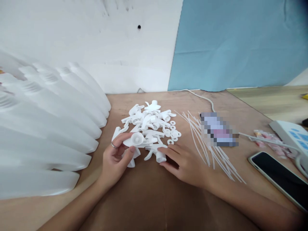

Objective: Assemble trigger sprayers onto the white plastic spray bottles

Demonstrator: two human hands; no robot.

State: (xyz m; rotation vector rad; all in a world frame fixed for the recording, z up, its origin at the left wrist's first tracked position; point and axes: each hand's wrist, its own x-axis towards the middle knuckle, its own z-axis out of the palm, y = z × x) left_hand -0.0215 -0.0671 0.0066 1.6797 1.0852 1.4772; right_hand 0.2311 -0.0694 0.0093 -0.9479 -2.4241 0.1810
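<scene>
A white trigger spray head (137, 139) is held in my left hand (117, 157), its round open end facing me. My right hand (184, 162) has its fingers closed around the collar of another white spray head (160, 156), at the near edge of the pile. Several more white spray heads (149, 121) lie heaped on the wooden table (141, 205) just beyond my hands. Small white ring washers (175, 134) are scattered at the right side of the heap. Thin white tubes (211, 150) lie fanned out to the right of my right hand.
Tall white bottles (62, 128) stand in rows at the left. A pixelated device (218, 130) lies partly over the tubes. Farther right are a black-screened phone (279, 176), small wrapped packets (271, 142), a white device with blue buttons (295, 136) and a cable (204, 97).
</scene>
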